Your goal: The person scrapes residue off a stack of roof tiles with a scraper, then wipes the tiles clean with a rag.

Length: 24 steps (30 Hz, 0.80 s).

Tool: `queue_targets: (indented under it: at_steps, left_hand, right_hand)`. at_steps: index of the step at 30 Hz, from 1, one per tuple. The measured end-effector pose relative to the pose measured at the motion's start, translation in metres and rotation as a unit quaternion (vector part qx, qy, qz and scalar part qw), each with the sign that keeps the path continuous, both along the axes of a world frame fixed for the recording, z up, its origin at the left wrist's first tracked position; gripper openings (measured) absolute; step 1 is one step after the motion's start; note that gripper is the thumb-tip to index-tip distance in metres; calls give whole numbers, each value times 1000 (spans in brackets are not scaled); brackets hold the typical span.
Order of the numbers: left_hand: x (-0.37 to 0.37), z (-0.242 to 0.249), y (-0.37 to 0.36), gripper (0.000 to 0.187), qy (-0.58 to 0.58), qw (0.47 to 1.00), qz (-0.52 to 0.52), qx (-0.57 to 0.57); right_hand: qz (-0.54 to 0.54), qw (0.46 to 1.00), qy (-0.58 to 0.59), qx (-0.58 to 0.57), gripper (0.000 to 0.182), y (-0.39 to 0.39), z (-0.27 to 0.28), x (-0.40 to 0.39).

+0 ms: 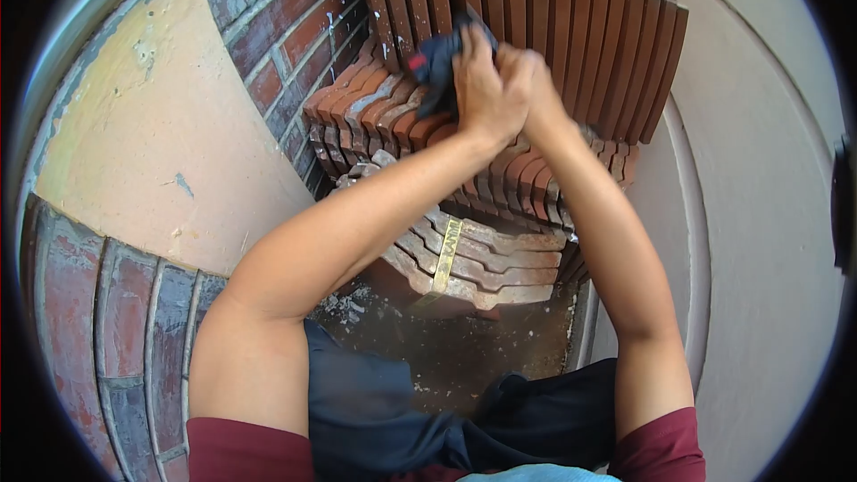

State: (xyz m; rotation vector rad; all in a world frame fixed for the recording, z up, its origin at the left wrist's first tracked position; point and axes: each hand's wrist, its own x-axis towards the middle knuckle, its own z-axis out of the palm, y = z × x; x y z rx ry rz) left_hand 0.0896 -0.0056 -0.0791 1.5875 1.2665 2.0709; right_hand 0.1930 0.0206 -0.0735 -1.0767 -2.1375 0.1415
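A dark cloth-like item (437,67) with a small red patch, blurred by motion, hangs from my left hand (486,89) in front of the stacked tiles. My left hand's fingers are closed on it. My right hand (534,94) is pressed against my left hand, its fingers bent and partly hidden and smeared. Behind both hands stand tall reddish-brown tiles (576,36) on edge. Below them lies a row of orange, wavy-edged tiles (393,116), some with pale marks.
A bundle of tiles with a yellow strap (446,254) lies on the dirty floor (375,330) nearer my knees. A brick wall (268,45) with a peeling cream panel (161,143) is at the left. A grey wall-like surface (759,170) curves along the right.
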Motion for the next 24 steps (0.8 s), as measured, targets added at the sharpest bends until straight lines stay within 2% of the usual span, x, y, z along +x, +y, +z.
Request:
queue_targets:
  at_steps: [1,2,3,4,5,8,11,14,15,18,19,20,22,24]
  left_hand:
    - [0,-13,-7,58,-38,990,-82,-107]
    - [5,-41,-3,59,-40,989,-68,-124]
    - [8,-56,0,66,-17,995,-47,-86]
    - [7,-54,0,74,5,998,-24,-49]
    - [6,-51,5,72,7,998,-25,-50]
    - [-24,12,3,73,-8,990,-95,-103]
    - [-32,6,6,78,0,991,-109,-77]
    - [-21,-44,18,79,10,979,-104,-177]
    - [-21,-35,6,67,39,977,-82,-191]
    - [-27,6,2,77,-24,993,-97,-66]
    - [-37,27,-1,66,-42,984,-139,-102]
    - [-39,34,0,49,-78,982,-139,-103]
    - [-37,23,-1,51,-23,985,-116,-125]
    - [-28,-19,15,54,-19,977,-101,-186]
  right_hand:
    - [-20,999,-30,31,24,8,-33,8]
    - [-40,996,-59,60,25,4,-55,14]
    - [-67,996,-66,8,26,-12,-46,7]
    - [-95,992,-73,-45,26,-22,-34,-3]
    - [-69,996,-32,-45,30,-20,-30,-4]
    - [-99,991,-66,56,33,-1,-4,-24]
    - [-103,994,-27,-10,31,-18,6,-41]
    - [-132,987,-94,-14,28,-14,-44,-30]
    - [-117,989,-78,-43,27,-15,-42,-30]
    - [-113,993,-31,21,26,-14,-7,-43]
    - [-102,993,-13,54,24,-15,10,-50]
    - [-105,993,-46,32,24,-16,22,-54]
    - [-88,994,-55,30,27,-12,9,-49]
    - [-132,989,-60,-27,28,-20,-14,-44]
